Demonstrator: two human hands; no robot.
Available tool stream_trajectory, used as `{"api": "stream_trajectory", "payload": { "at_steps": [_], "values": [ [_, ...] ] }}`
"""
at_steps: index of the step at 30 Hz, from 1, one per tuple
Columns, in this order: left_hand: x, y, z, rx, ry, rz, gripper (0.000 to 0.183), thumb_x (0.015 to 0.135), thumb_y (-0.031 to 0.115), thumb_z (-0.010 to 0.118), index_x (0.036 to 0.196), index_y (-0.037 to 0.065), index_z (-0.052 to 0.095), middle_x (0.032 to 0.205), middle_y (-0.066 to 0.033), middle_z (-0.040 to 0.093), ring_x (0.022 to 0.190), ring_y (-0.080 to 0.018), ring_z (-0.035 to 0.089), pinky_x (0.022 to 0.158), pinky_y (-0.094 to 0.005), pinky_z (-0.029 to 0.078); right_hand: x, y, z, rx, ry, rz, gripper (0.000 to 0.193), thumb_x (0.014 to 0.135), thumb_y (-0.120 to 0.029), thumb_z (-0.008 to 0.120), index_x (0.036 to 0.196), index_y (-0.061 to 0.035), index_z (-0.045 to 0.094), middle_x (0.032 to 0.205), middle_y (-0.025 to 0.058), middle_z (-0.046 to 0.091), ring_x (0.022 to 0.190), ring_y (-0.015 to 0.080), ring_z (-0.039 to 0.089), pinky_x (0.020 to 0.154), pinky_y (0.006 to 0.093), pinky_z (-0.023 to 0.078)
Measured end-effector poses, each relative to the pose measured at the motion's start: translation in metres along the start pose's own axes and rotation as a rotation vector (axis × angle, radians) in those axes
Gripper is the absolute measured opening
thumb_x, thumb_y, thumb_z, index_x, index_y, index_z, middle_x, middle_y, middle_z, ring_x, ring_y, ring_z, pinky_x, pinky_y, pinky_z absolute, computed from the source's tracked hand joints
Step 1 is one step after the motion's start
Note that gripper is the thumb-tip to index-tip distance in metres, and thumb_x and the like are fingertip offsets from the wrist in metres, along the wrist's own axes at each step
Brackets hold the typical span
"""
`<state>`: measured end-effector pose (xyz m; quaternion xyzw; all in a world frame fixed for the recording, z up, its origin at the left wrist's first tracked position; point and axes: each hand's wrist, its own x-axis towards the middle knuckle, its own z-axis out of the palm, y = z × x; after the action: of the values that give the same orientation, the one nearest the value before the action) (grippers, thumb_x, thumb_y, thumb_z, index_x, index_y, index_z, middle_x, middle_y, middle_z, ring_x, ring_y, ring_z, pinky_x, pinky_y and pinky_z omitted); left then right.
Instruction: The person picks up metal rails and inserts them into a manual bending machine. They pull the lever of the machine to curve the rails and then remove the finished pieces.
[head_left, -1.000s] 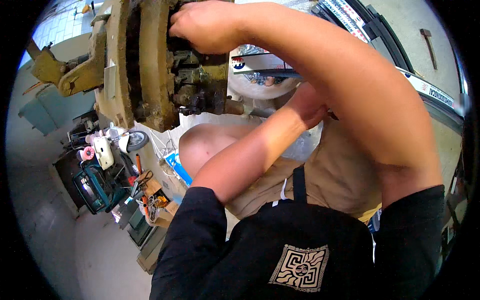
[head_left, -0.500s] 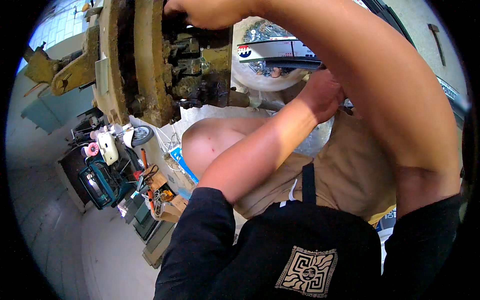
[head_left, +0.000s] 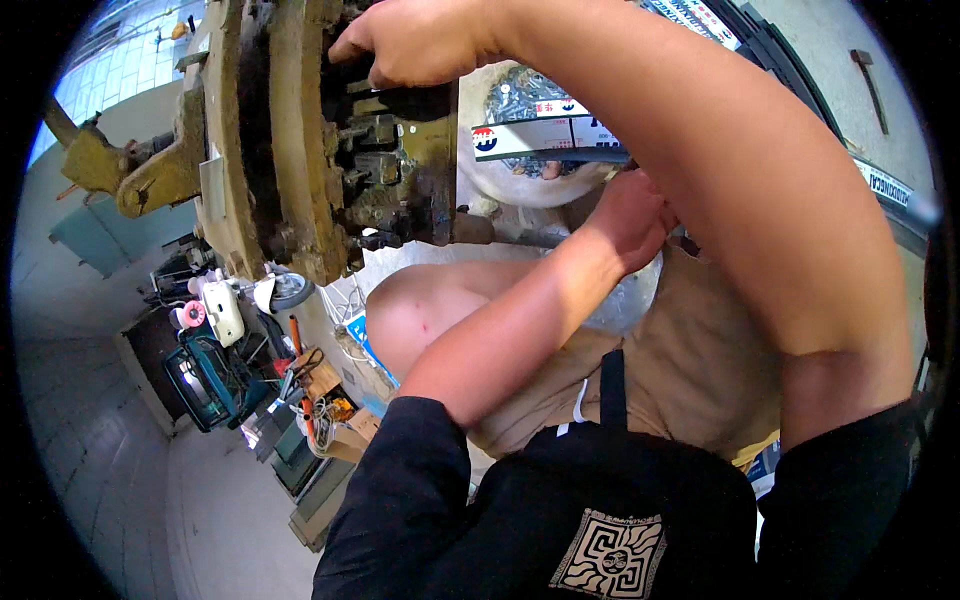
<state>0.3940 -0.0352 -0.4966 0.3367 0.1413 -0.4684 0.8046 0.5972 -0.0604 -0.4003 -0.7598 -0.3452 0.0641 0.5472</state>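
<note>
My right hand (head_left: 425, 42) reaches across to the upper left, over a worn, greasy machine (head_left: 300, 150) with yellowish metal plates. Its index finger points into the dark gap beside the machine's bolts (head_left: 375, 150), and the thumb is apart from it. Nothing shows between them. My left hand (head_left: 632, 215) is curled closed beneath my right forearm, by the dark lower edge of a long strip with a white label (head_left: 530, 138). The forearm covers its fingertips, so what they hold is hidden. Behind the strip stands a pale round basin (head_left: 510, 188) of small metal pieces.
More long dark strips (head_left: 775, 50) lie at the upper right. A hammer (head_left: 870, 90) lies on the floor beyond. My bare knee (head_left: 400, 305) is below the machine. A small white wheeled item (head_left: 222, 310), a teal case (head_left: 200, 385) and boxes with cables (head_left: 335, 425) crowd the left.
The view has shifted, so the machine and basin sit lower in the picture and more of my right hand shows. Both hands stay in about the same places.
</note>
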Motion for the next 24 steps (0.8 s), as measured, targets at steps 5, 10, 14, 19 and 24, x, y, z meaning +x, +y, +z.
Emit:
{"api": "stream_trajectory", "payload": {
  "at_steps": [5,10,14,19,24],
  "values": [
    [0.004,-0.006,-0.004,0.012,-0.042,0.008,0.034,0.105,0.018,0.058,0.134,0.002,0.060,0.133,-0.0080,0.067,0.119,-0.0204,0.065,0.103,-0.0370,0.050,0.015,0.015,0.005,-0.105,0.067,-0.012,0.061,0.085,-0.001,0.052,0.146,0.0033,0.052,0.126,0.0236,0.068,0.109,0.0361,0.070,0.093,0.0411,0.055],
    [0.000,0.000,-0.009,0.007,-0.076,-0.036,0.039,0.105,0.022,0.061,0.138,0.002,0.058,0.139,-0.0084,0.063,0.125,-0.0206,0.060,0.107,-0.0376,0.048,0.018,0.012,0.009,-0.119,0.039,-0.034,0.064,0.083,0.000,0.050,0.148,0.0063,0.049,0.121,0.0265,0.069,0.108,0.0367,0.069,0.094,0.0399,0.054],
    [-0.005,0.004,-0.001,0.024,-0.018,-0.038,0.043,0.104,0.023,0.061,0.142,0.003,0.056,0.142,-0.0092,0.061,0.128,-0.0214,0.059,0.109,-0.0378,0.047,0.019,0.006,0.001,-0.081,-0.061,0.019,0.063,0.084,0.000,0.049,0.147,0.0057,0.050,0.122,0.0266,0.069,0.111,0.0368,0.068,0.096,0.0415,0.053],
    [-0.005,0.008,0.007,0.031,-0.032,-0.012,0.044,0.105,0.022,0.060,0.145,0.004,0.053,0.144,-0.0102,0.059,0.128,-0.0226,0.059,0.108,-0.0390,0.047,0.018,0.008,0.012,-0.100,0.102,-0.002,0.063,0.083,-0.002,0.049,0.146,0.0041,0.052,0.124,0.0266,0.068,0.113,0.0372,0.067,0.097,0.0443,0.052],
    [-0.003,0.007,0.004,0.166,-0.044,0.017,0.050,0.105,0.030,0.058,0.145,-0.001,0.052,0.146,-0.0187,0.059,0.125,-0.0325,0.063,0.105,-0.0509,0.053,0.030,0.012,0.006,-0.157,-0.069,-0.041,0.060,0.084,-0.004,0.051,0.143,0.0014,0.056,0.123,0.0250,0.069,0.113,0.0370,0.068,0.097,0.0448,0.053]
  ]
}}
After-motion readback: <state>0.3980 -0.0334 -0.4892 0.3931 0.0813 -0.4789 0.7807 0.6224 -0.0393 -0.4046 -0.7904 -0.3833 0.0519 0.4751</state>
